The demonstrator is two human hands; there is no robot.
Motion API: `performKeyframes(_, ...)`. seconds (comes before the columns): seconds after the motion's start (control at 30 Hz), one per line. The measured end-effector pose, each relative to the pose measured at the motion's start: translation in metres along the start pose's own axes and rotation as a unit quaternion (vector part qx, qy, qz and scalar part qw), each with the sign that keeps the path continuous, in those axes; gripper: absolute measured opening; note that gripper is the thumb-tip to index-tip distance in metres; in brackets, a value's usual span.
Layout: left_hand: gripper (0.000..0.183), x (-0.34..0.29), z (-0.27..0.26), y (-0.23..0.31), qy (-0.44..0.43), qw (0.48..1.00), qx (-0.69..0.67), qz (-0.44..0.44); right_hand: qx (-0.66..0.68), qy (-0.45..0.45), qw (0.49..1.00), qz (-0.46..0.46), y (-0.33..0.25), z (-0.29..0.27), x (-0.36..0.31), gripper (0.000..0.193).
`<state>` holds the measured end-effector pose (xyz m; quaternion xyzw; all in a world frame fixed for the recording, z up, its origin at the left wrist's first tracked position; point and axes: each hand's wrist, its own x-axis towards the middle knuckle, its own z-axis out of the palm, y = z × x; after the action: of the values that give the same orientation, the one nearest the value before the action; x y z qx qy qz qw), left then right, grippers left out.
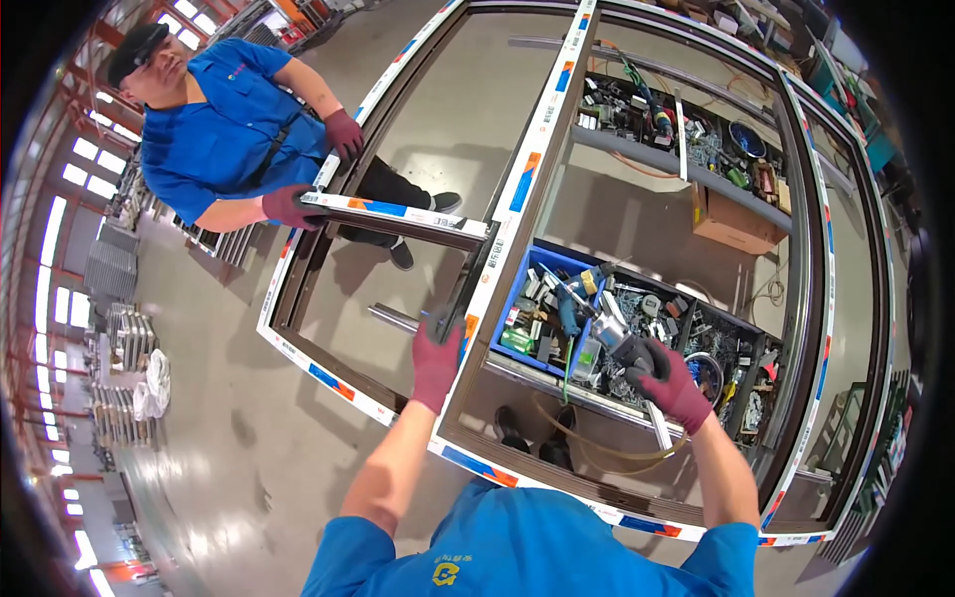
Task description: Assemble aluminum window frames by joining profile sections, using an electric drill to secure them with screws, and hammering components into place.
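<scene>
A big brown window frame point(569, 487), edged with white, blue and orange tape, lies flat before me. My left hand point(438, 363), in a maroon and grey glove, is closed round its long middle bar point(497, 261). Over the parts bins, my right hand point(671, 386) is curled, with a silvery piece point(609, 328) at its fingertips; I cannot make out what it is. A short crossbar point(408, 215) meets the middle bar at the left. A co-worker's gloved hand point(295, 207) grips its outer end, and their other hand point(344, 135) rests on the outer frame.
Beneath the frame, a blue bin point(510, 323) holds metal parts and a blue power tool point(569, 310). Further off are a tool-filled shelf point(647, 151) and a cardboard box point(734, 221). The co-worker point(239, 124) stands at the far left. Stacked profiles point(124, 408) line the left side.
</scene>
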<state>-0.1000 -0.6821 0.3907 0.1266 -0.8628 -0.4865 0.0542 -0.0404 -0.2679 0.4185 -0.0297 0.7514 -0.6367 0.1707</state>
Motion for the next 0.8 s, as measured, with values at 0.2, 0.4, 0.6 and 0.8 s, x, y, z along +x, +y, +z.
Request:
performKeyframes(0.2,0.044,0.074,0.043,-0.061,-0.047,0.997,-0.056,-0.003,-0.143,-0.025,0.989,-0.004,0.001,-0.045,0.056,0.055)
performKeyframes(0.4,0.056,0.134,0.078,-0.094,-0.162,0.960,-0.123,-0.192,-0.160,-0.008,0.986,-0.034,0.005,-0.064,0.104,0.047)
performKeyframes(0.6,0.073,0.164,0.093,-0.065,-0.103,0.914,-0.278,-0.278,-0.135,-0.062,0.988,0.027,-0.018,-0.065,0.140,0.048)
performKeyframes(0.8,0.077,0.149,0.096,-0.012,-0.071,0.894,-0.270,-0.350,-0.202,-0.071,0.976,0.046,-0.012,-0.067,0.156,0.054)
